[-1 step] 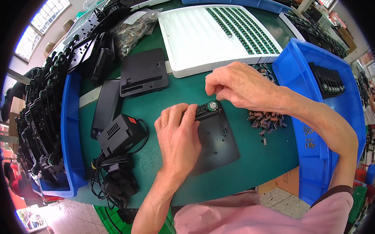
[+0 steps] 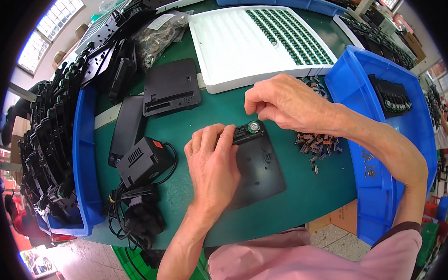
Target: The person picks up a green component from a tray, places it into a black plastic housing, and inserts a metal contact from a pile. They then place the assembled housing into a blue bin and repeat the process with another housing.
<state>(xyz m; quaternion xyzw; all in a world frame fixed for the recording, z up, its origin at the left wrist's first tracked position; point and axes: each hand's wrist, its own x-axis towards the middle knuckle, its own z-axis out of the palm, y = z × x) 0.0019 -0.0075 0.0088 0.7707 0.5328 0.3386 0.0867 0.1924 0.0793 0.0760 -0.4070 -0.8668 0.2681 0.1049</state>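
Observation:
A flat black plastic panel (image 2: 259,173) lies on the green table top in front of me. Across its far end runs a raised strip bearing a round silver part (image 2: 253,127) on a green base. My left hand (image 2: 212,165) grips the panel's left side, its fingers curled over the far end next to the raised strip. Just above the round part hovers my right hand (image 2: 294,100), thumb and fingers pinched together. Whatever they may hold is too small or hidden. Beside the panel, under my right forearm, small metal switch-like parts (image 2: 320,145) lie in a loose pile.
A white foam tray (image 2: 231,51) with rows of round green parts stands behind. Blue bins hold black parts on the left (image 2: 85,194) and right (image 2: 338,86). Another black panel (image 2: 172,85), a black box-shaped device (image 2: 146,162) with cables and a plastic bag of parts (image 2: 161,36) lie left.

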